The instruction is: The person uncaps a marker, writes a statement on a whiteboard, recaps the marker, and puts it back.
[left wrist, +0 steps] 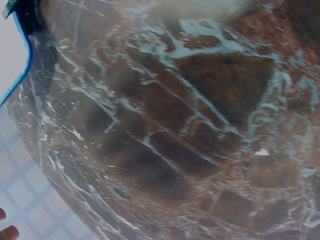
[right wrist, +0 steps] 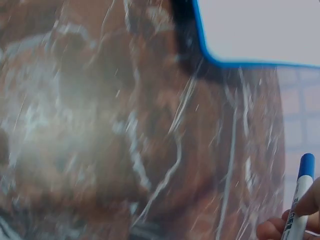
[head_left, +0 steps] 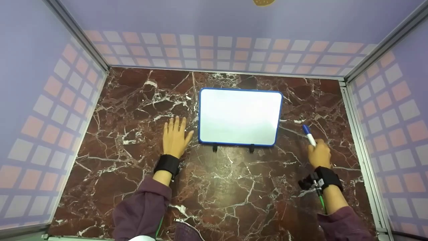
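Observation:
My right hand (head_left: 319,154) grips a whiteboard marker (head_left: 311,139) with a white barrel; its blue cap points up and toward the board. In the right wrist view the marker (right wrist: 298,202) shows dark print on its barrel, with fingers (right wrist: 311,202) around it. To the left of the hand stands a small whiteboard (head_left: 239,117) with a blue frame, on short black feet. My left hand (head_left: 175,139) lies with straight fingers on the marbled tabletop, left of the board and apart from it. Only its fingertips (left wrist: 8,233) show in the left wrist view.
The dark red marbled tabletop (head_left: 227,194) is enclosed by pale purple panels (head_left: 230,20) with pink and white squares. Metal rails (head_left: 362,147) run along its sides. Both wrists wear black straps (head_left: 167,164). A green cable (head_left: 321,200) runs along the right forearm.

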A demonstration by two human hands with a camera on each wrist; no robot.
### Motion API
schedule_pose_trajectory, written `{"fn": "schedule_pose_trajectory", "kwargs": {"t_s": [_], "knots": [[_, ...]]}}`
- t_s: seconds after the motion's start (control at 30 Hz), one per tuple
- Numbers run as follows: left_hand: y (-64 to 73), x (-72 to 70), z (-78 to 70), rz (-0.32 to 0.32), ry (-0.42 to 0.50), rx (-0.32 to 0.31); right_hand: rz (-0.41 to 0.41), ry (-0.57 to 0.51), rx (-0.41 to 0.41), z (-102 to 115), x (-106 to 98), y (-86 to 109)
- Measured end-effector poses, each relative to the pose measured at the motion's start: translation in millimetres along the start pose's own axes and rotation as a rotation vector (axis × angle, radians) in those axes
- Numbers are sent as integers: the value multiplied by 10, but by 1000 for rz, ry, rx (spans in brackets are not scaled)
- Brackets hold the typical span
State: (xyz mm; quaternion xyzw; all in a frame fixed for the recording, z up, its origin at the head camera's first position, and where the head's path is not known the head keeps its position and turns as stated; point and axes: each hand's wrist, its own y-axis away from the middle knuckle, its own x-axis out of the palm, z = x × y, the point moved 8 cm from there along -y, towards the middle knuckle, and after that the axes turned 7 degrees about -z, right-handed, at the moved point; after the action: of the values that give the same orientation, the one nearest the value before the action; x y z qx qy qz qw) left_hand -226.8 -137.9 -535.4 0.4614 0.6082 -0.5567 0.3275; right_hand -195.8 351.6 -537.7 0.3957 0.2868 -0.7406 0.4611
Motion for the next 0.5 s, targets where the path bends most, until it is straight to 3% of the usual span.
{"fn": "schedule_pose_trajectory", "kwargs": {"t_s": [0.2,0.5], "knots": [[-41,-28,-109,21,19,20,-3,-23,-93,333,48,27],[-102,-106,-323,-32,22,91,58,-52,-185,700,181,100]]}}
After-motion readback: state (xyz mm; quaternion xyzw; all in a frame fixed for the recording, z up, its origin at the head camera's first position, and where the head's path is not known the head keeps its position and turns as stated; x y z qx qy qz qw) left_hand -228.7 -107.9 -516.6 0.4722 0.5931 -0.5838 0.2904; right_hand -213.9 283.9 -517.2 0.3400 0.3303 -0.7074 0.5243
